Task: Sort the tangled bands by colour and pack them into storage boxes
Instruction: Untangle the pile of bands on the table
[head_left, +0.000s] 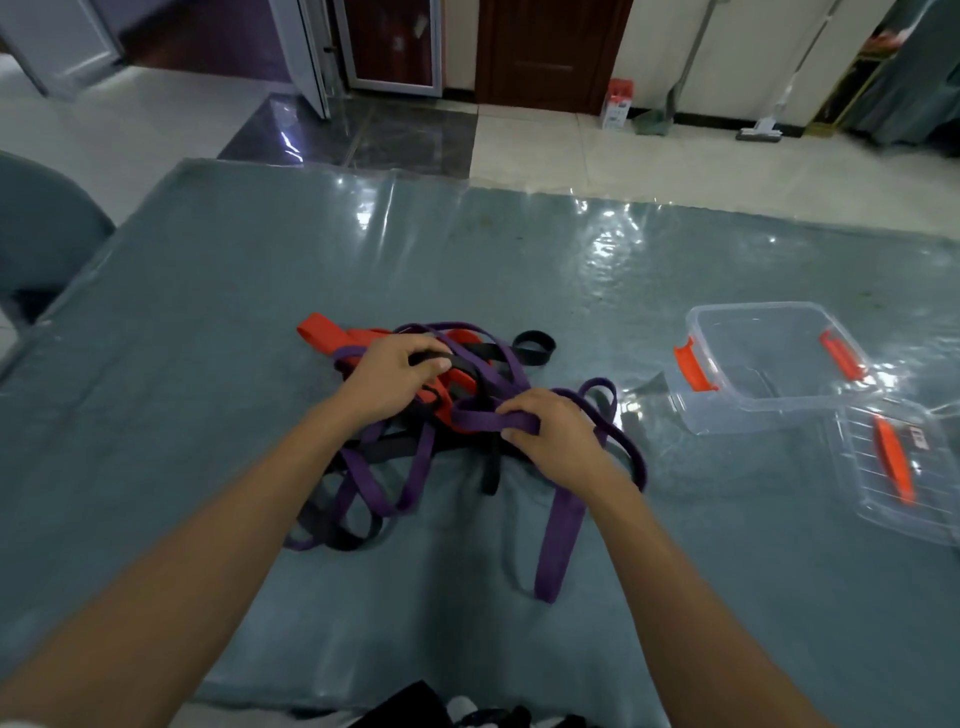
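Bands (457, 415) lying knotted mid-table (208, 312), purple, orange and black looped through one another, well left of the clear storage box (769, 364) and its lid (898, 467). Left hand (389, 374) gripping a black strand at the heap's top; right hand (550, 431) pinching a purple loop (488, 422) beside it. Probably handling as soft, stretchy, light and grippy, so snagging rather than sliding; best taking one free loop and feeding it out. Hiding under the hands and upper strands: the crossings and the band count.
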